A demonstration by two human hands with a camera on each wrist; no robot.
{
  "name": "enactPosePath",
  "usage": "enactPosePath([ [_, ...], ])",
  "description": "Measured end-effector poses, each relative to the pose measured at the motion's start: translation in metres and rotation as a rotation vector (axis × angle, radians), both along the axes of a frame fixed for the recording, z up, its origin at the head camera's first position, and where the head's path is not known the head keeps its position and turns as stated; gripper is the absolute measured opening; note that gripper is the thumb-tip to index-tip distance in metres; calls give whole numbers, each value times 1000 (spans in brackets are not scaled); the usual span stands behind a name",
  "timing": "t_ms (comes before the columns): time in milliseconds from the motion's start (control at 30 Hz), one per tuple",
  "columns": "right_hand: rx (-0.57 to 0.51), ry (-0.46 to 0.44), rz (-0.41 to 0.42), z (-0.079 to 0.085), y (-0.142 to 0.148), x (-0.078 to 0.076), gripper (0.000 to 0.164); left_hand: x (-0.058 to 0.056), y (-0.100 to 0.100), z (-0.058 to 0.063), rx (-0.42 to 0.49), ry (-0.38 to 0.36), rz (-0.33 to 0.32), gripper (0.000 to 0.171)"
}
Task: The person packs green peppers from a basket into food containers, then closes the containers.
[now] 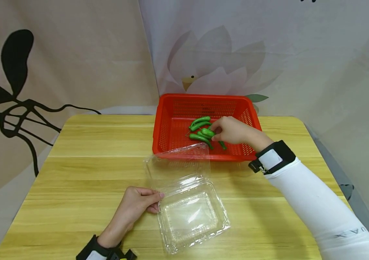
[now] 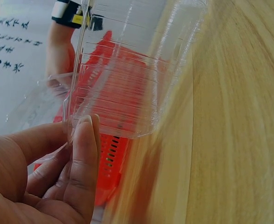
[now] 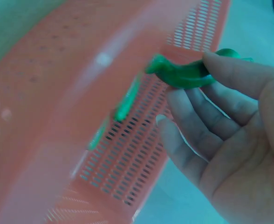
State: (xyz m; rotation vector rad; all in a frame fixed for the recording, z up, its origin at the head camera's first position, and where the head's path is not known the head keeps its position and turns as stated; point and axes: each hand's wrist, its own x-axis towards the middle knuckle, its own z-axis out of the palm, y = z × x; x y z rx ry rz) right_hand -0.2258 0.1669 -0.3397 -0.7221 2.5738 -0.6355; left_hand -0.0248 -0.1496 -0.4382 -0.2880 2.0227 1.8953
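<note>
In the head view, a red basket (image 1: 229,158) sat at the far side of the bench (image 1: 100,151). Green peppers (image 1: 200,124) lay inside it. The right hand (image 1: 234,130) reached in from the right, its thumb and fingers on one pepper (image 1: 207,132). A clear box (image 1: 192,216) lay nearer, with its lid (image 1: 178,168) open toward the basket. I could not tell if the lid touched the basket's rim. The left hand (image 1: 139,202) held the box by its left edge, maybe because such a light box could slide. The box was close to the basket, perhaps so the peppers had only a short way to go. The white sleeve (image 1: 317,213) had letters on it, maybe an A and a U, but I could not read the whole word.

In the left wrist view, the left grip was pinched tight on the box's thin edge. The basket showed through the plastic. Dark writing (image 2: 7,35) on the wall was too blurry to read.

In the right wrist view, the right grip was closed on the pepper, thumb on one side and fingers on the other, likely because it was small and smooth.
</note>
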Motion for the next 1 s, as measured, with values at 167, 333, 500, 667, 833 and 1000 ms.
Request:
enactPosePath([
  [167, -52, 26, -43, 10, 11, 2, 23, 0, 1, 0, 2, 3, 1, 22],
  [333, -73, 51, -89, 20, 17, 7, 23, 0, 1, 0, -4, 3, 6, 22],
  [500, -100, 92, -101, 30, 21, 15, 24, 0, 1, -1, 2, 8, 5, 23],
  [667, -128, 124, -113, 43, 23, 28, 24, 1, 1, -1, -1, 10, 7, 23],
  [833, -151, 127, -106, 51, 21, 41, 22, 1, 1, 0, -1, 15, 4, 22],
  [1000, -177, 130, -73, 56, 18, 54, 23, 1, 1, 0, -5, 21, 3, 22],
])
